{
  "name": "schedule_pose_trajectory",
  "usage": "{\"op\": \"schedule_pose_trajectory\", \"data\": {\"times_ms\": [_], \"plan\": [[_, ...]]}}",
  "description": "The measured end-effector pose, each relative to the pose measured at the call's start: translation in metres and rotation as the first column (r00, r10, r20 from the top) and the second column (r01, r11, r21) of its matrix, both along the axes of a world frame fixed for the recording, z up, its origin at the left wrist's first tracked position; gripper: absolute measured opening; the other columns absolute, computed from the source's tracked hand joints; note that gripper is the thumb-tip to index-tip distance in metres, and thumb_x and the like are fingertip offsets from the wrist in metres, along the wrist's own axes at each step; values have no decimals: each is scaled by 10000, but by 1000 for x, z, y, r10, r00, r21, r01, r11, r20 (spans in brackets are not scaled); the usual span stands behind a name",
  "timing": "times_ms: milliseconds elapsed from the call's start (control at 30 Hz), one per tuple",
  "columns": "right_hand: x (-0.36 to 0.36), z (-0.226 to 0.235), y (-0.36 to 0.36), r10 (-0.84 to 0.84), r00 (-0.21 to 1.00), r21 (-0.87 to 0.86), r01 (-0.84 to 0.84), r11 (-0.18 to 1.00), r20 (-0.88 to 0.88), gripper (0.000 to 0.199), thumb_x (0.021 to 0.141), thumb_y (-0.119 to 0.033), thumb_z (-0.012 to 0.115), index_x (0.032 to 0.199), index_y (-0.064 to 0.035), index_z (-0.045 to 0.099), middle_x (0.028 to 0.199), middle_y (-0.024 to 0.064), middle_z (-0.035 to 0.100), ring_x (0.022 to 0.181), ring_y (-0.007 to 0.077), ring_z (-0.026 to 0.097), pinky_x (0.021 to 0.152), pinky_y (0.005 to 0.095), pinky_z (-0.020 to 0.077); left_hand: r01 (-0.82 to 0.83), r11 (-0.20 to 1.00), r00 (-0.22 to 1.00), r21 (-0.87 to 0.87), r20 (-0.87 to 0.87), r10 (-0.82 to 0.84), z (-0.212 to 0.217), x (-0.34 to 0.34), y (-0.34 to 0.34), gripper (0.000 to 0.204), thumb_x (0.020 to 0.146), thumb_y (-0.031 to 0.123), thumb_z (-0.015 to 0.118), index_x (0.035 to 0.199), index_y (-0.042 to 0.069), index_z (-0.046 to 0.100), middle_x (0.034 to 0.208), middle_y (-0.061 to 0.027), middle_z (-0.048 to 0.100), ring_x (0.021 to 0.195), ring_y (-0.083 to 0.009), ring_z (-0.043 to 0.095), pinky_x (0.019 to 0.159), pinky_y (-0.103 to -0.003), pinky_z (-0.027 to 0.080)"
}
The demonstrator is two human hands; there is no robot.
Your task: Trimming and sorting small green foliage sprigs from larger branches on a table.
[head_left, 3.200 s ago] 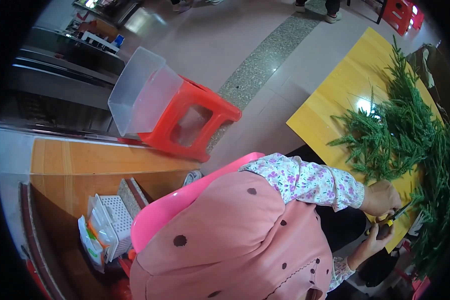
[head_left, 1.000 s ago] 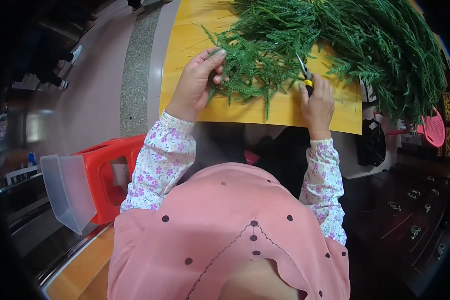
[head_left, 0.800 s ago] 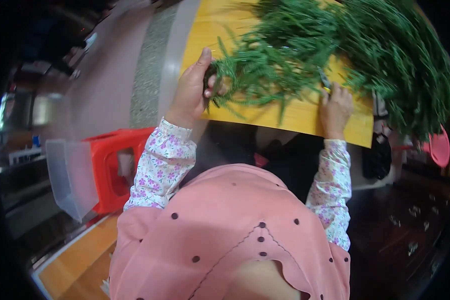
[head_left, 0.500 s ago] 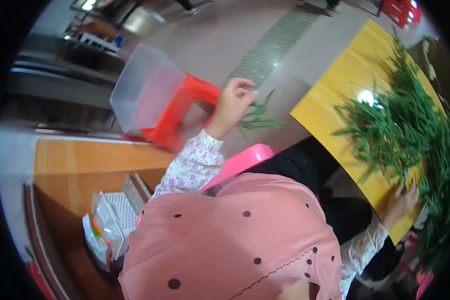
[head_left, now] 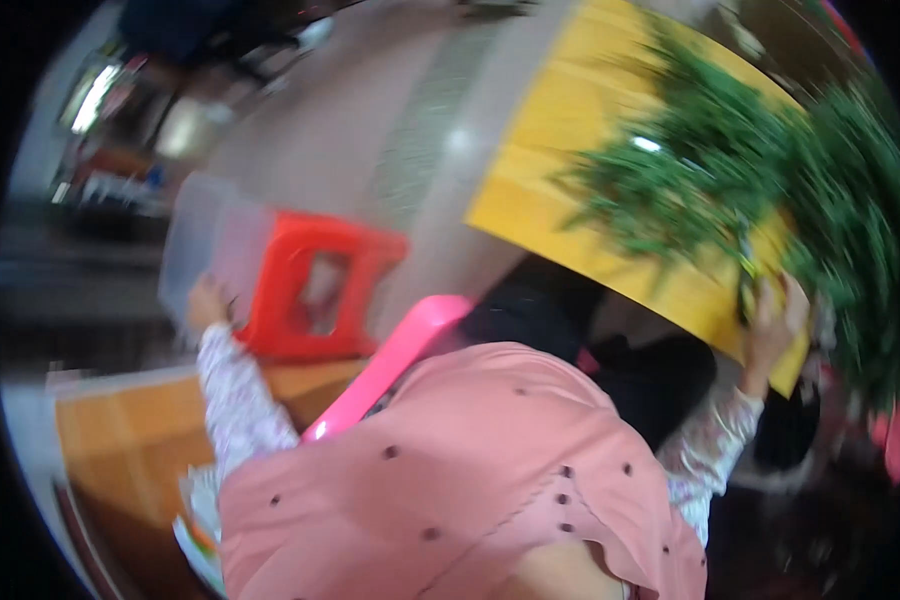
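My left hand [head_left: 208, 304] is at the clear plastic bin [head_left: 192, 215], overlapping its near part. Motion smears its fingers, and no leafy sprig shows in it now. The bin rests on a red plastic stool [head_left: 335, 238]. On the right, my right hand [head_left: 776, 318] is over the near corner of the yellow table [head_left: 530, 190], fingers curled against a slender yellow-and-dark thing [head_left: 746, 268], whose kind is blurred. Just beyond that hand lies a big heap of long green leafy stems [head_left: 710, 150], spilling over the table's right side.
A pink plastic seat edge [head_left: 395, 360] stands in front of my apron [head_left: 450, 450]. At the lower left is an orange-brown wooden surface [head_left: 120, 430] with a white and orange packet [head_left: 200, 540]. The tiled floor [head_left: 340, 130] has a darker strip.
My left hand has swung left and nearer, from above the floor with green leaves to the bin. The head view has turned, shifting the scene. My right hand now shows beside the slender thing.
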State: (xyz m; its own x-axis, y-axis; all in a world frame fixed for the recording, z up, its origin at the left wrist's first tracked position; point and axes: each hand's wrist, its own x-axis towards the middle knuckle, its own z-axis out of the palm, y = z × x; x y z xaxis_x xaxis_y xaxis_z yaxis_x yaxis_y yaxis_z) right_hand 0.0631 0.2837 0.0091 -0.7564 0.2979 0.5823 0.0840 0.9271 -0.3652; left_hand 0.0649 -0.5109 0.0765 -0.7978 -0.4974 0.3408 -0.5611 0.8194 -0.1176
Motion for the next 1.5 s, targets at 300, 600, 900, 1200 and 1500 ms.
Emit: {"op": "schedule_pose_trajectory", "data": {"times_ms": [300,600,900,1200,1500], "plan": [[6,56,-38,45,982,-424,-121,898,-183,284,835,-69,658,1110,-25,604,1077,90,592,975,182,594,797,281,511,455,873,856,-174,-183,-483,71,-78,157,180,895,265,597,923,88,617,804,-116,661,689,-287,628,568,-373,461],[86,96,-35,91,858,-840,-514,173,-506,662,926,-462,527,1332,43,396,1247,184,531,1090,265,571,823,320,518,860,-210,-318,-465,-167,-933,126,-127,425,163,806,59,672,967,32,664,915,-128,673,750,-269,662,693,-293,536],[204,81,-43,-276,875,-912,-345,223,-398,780,898,-537,503,1402,23,303,1392,223,408,1213,312,483,949,433,462,219,-725,-835,-653,259,-485,157,-89,650,173,769,132,672,938,153,647,1000,4,646,601,-106,586,536,-249,460],[228,-10,-16,-646,692,-759,-597,-261,-322,391,878,-81,500,1258,10,501,1186,170,594,1084,263,582,912,399,483,175,-881,-963,-440,109,-246,155,-39,664,257,764,148,646,1020,176,655,1017,-4,637,566,-87,557,493,-249,418],[256,-114,24,-720,670,-616,-648,-448,-182,335,896,-138,470,1202,-4,492,1069,127,602,646,139,543,498,255,444,446,-894,-895,-38,0,-447,108,-90,583,214,749,63,686,960,55,649,944,-80,656,634,-157,614,507,-268,432]]}}
